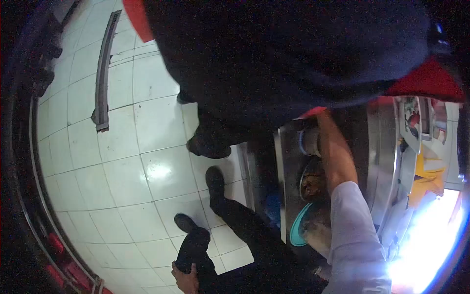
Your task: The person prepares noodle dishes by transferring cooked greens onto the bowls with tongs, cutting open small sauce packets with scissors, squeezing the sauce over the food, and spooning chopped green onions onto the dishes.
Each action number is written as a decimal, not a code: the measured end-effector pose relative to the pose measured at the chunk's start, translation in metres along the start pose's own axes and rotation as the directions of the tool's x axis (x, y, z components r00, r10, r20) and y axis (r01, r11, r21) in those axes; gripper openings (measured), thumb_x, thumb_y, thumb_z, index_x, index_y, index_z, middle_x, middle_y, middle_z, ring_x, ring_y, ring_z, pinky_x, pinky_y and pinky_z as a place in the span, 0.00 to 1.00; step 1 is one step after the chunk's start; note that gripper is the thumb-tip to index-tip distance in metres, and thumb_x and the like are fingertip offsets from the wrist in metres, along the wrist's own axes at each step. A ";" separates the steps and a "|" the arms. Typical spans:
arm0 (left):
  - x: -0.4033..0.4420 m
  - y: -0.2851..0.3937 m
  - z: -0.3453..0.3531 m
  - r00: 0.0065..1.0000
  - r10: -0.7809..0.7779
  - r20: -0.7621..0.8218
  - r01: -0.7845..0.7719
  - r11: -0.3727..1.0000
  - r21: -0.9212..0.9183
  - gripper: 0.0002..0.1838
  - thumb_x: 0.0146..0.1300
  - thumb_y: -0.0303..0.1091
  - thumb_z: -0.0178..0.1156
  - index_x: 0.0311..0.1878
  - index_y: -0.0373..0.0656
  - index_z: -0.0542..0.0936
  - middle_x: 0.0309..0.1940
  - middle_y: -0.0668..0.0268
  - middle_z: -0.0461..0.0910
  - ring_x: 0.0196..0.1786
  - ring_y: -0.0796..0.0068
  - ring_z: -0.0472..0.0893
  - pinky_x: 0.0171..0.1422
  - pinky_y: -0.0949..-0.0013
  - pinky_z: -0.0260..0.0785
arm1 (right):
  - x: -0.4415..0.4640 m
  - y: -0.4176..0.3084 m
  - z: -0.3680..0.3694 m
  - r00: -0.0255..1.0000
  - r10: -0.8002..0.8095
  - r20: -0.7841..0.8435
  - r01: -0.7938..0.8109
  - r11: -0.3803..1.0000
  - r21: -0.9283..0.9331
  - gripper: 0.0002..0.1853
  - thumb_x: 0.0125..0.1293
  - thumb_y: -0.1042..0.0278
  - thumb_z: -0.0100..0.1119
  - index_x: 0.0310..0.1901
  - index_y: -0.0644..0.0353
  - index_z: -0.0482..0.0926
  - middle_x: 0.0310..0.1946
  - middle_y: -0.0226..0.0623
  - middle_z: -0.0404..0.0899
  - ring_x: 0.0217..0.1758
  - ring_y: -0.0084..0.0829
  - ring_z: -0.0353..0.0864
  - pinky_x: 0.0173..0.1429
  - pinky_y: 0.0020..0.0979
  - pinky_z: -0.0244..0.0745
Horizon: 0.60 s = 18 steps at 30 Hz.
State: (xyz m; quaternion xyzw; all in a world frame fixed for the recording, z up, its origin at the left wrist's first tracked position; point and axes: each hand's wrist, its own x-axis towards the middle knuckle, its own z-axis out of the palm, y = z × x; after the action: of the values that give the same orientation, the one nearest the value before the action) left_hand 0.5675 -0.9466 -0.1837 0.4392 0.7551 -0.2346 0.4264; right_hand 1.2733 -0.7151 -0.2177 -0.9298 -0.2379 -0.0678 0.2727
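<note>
My left hand point(185, 280) rests on my dark-trousered leg near the knee, at the bottom of the view, its thumb and fingers apart. On the other side, my right arm in a white sleeve point(350, 220) reaches into a metal under-counter shelf space. The right hand itself is hidden behind another person's dark clothing and its red edge. Beside my forearm stand a pale round container point(309, 142), a bowl of brown food point(312, 185) and a clear container point(316, 228) with a teal rim point(298, 225). What the right hand touches cannot be seen.
Another person in dark clothing point(293, 54) with red trim stands very close, filling the top. White floor tiles point(117, 181) with a drain strip point(104, 73) lie at left. A steel counter edge point(379, 147), yellow cloth or bag point(427, 179) and dishes are at right.
</note>
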 end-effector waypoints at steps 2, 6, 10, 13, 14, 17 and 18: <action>0.002 -0.003 0.006 0.999 0.050 0.000 -0.050 0.998 -0.032 0.46 0.59 0.65 0.59 0.72 0.45 0.59 0.68 0.50 0.64 0.70 0.48 0.63 0.71 0.53 0.60 | -0.003 0.008 -0.006 1.000 -0.016 -0.021 0.016 0.999 0.042 0.18 0.68 0.69 0.55 0.58 0.60 0.73 0.53 0.41 0.77 0.55 0.37 0.76 0.63 0.39 0.71; 0.005 -0.006 -0.002 0.992 0.127 0.020 -0.127 0.992 -0.016 0.46 0.59 0.65 0.59 0.71 0.41 0.60 0.67 0.49 0.65 0.68 0.48 0.66 0.70 0.51 0.61 | -0.010 0.024 -0.025 0.996 -0.027 -0.079 0.045 0.970 0.239 0.20 0.68 0.68 0.57 0.61 0.59 0.71 0.55 0.39 0.76 0.56 0.36 0.76 0.64 0.38 0.71; 0.008 -0.014 0.007 0.993 0.071 -0.099 -0.066 0.996 0.054 0.44 0.51 0.54 0.71 0.67 0.42 0.64 0.55 0.50 0.72 0.58 0.46 0.74 0.61 0.50 0.68 | -0.041 0.043 -0.051 0.996 0.084 -0.001 -0.059 0.707 0.705 0.23 0.68 0.66 0.59 0.63 0.58 0.70 0.56 0.38 0.75 0.56 0.35 0.75 0.64 0.38 0.71; 0.009 -0.010 0.000 0.992 0.113 -0.055 -0.111 0.993 0.029 0.39 0.52 0.46 0.71 0.65 0.40 0.67 0.57 0.48 0.71 0.59 0.46 0.74 0.63 0.51 0.67 | -0.100 0.007 -0.093 0.906 0.317 0.280 -0.313 0.059 0.948 0.24 0.66 0.66 0.62 0.62 0.58 0.70 0.57 0.37 0.75 0.55 0.33 0.75 0.62 0.38 0.74; 0.017 -0.024 0.008 0.959 0.279 -0.054 -0.280 0.960 -0.014 0.35 0.54 0.44 0.69 0.62 0.39 0.70 0.55 0.48 0.72 0.58 0.47 0.74 0.63 0.51 0.67 | -0.128 0.013 -0.100 0.907 0.216 0.362 -0.345 -0.117 0.931 0.24 0.66 0.66 0.62 0.62 0.59 0.70 0.57 0.38 0.74 0.55 0.33 0.75 0.61 0.38 0.75; 0.033 -0.013 0.021 0.762 0.645 -0.064 -0.642 0.738 -0.209 0.22 0.59 0.37 0.65 0.54 0.38 0.76 0.51 0.51 0.76 0.54 0.50 0.76 0.60 0.55 0.69 | -0.237 -0.015 -0.141 0.841 0.083 0.534 -0.504 -0.240 0.830 0.18 0.71 0.65 0.56 0.60 0.58 0.71 0.53 0.36 0.75 0.51 0.33 0.77 0.59 0.36 0.77; 0.004 0.030 -0.002 0.681 0.729 -0.065 -0.712 0.639 -0.290 0.18 0.62 0.33 0.62 0.54 0.39 0.77 0.50 0.53 0.78 0.52 0.54 0.79 0.59 0.60 0.70 | -0.266 -0.037 -0.161 0.801 -0.178 0.571 -0.598 -0.286 0.749 0.19 0.71 0.66 0.56 0.61 0.58 0.70 0.54 0.36 0.75 0.52 0.34 0.77 0.59 0.37 0.76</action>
State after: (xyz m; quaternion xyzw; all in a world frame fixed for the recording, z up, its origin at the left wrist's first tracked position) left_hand 0.5918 -0.9279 -0.1850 0.6285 0.5306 0.0563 0.5659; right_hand 1.0224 -0.8828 -0.1323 -0.3554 -0.0703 0.4326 0.8256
